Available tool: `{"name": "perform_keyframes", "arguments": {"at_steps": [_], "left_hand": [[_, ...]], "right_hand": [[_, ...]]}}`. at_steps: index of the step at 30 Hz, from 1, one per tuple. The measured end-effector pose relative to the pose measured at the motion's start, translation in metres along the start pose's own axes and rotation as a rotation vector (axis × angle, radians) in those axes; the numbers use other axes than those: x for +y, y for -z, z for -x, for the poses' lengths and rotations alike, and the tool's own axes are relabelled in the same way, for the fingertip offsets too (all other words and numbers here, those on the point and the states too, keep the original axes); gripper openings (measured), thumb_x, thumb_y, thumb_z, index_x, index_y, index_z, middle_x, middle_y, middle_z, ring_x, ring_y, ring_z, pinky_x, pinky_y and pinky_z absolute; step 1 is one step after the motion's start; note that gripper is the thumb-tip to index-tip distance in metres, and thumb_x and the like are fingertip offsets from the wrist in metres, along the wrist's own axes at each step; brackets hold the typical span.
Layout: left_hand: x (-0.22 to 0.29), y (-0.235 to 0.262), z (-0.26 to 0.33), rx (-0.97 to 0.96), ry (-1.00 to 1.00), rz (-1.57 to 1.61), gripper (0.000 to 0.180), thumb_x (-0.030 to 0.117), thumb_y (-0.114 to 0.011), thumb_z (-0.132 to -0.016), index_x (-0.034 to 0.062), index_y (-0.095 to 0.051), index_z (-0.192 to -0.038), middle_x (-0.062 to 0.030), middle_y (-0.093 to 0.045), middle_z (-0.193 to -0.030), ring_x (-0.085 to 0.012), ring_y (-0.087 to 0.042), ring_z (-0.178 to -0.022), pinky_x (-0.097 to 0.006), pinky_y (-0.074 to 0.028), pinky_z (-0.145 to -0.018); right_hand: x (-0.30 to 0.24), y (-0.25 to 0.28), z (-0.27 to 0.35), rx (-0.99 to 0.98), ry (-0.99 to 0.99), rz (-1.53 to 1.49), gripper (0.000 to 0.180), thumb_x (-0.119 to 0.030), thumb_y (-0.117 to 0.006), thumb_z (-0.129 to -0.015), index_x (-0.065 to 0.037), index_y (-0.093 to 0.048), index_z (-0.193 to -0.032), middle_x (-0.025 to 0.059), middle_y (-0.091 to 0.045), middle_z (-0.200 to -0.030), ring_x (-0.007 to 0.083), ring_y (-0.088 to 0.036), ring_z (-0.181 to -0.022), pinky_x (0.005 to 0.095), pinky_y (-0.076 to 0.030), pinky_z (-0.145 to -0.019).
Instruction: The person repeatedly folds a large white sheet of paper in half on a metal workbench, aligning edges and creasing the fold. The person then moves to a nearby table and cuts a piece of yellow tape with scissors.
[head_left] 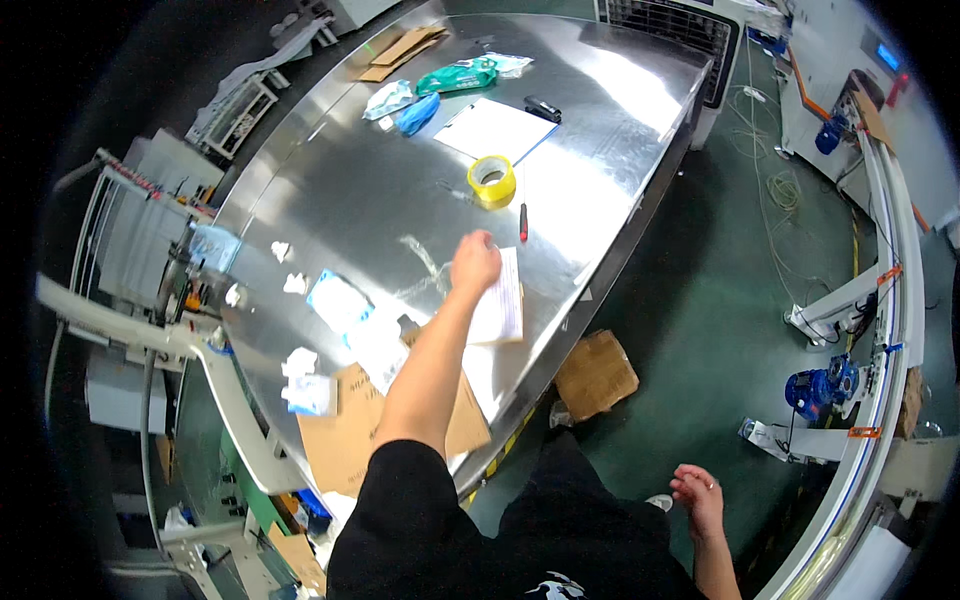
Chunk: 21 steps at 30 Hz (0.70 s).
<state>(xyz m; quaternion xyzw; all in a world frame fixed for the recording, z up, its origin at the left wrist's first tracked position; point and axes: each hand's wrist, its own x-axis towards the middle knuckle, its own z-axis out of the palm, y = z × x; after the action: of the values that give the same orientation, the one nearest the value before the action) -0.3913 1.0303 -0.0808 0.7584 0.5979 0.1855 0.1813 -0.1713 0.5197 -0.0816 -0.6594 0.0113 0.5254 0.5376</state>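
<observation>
My left hand reaches out over the steel table, its fingers curled closed at the upper left edge of a stack of white paper. Whether anything is between those fingers is hidden. Just beyond it lie a red-and-black screwdriver and a roll of yellow tape. Away from the table, over the floor, my right hand hangs at my side with fingers loosely bent and apart, nothing in them. Beneath my left forearm are flat brown cardboard pieces.
Farther back on the steel table are a clipboard with white paper, a green packet and a blue crumpled item. Crumpled white tissues lie along the left. A cardboard box stands on the floor beside the table.
</observation>
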Motion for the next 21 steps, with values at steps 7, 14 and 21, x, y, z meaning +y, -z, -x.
{"name": "perform_keyframes", "arguments": {"at_steps": [7,14,21], "left_hand": [[0.003,-0.012,-0.146,-0.045,-0.274,-0.340,0.041,0.030,-0.052,-0.087,0.0078,-0.058,-0.121,-0.0165,-0.058,-0.125,-0.0307,-0.053,-0.119,-0.046,-0.033,-0.107],[0.021,-0.009,-0.189,-0.330,-0.133,-0.324,0.045,0.042,-0.045,-0.095,0.0070,-0.064,-0.117,-0.0153,-0.062,-0.123,-0.0293,-0.058,-0.114,-0.049,-0.027,-0.110],[0.102,0.068,-0.094,-0.714,0.240,1.601,0.041,0.029,-0.045,-0.099,-0.0011,-0.049,-0.126,-0.0107,-0.061,-0.117,-0.0213,-0.061,-0.105,-0.036,-0.049,-0.091]], "right_hand": [[0.003,-0.074,0.003,0.093,-0.056,0.154,0.020,-0.011,-0.058,-0.090,-0.002,-0.064,-0.106,0.0057,-0.067,-0.096,0.0143,-0.064,-0.081,0.0266,-0.050,-0.071],[-0.015,-0.120,-0.002,0.125,0.026,0.179,0.021,-0.011,-0.060,-0.089,0.000,-0.064,-0.107,0.0051,-0.066,-0.096,0.0141,-0.063,-0.082,0.0271,-0.050,-0.072],[-0.067,-0.151,-0.038,0.111,0.353,0.447,0.024,-0.012,-0.062,-0.089,0.000,-0.063,-0.110,0.0054,-0.067,-0.095,0.0120,-0.062,-0.085,0.0269,-0.049,-0.078]]}}
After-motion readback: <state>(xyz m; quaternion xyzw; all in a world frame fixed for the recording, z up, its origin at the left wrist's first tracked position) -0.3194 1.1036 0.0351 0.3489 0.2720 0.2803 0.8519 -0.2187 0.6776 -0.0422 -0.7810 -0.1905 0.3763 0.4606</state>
